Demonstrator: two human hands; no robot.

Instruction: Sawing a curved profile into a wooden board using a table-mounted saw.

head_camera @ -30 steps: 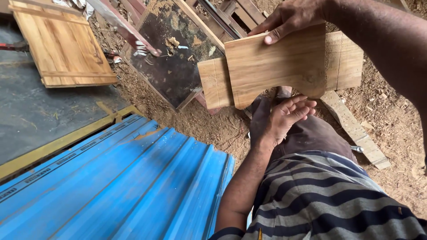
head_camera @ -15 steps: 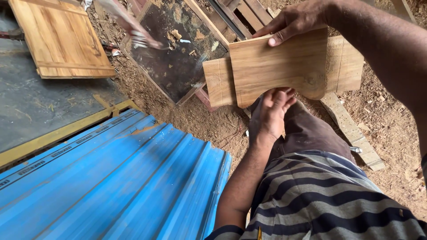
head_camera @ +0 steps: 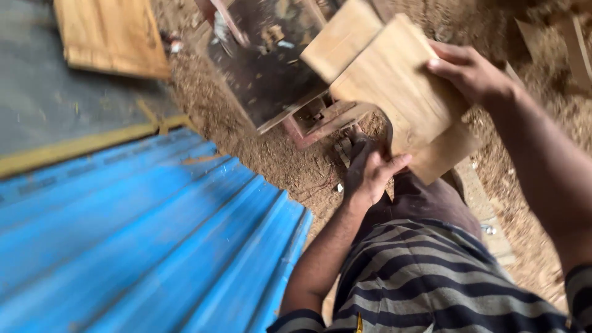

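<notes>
Left hand's fingers (head_camera: 361,161) behind the wooden boards (head_camera: 394,86); motion-blurred surroundings.
</notes>
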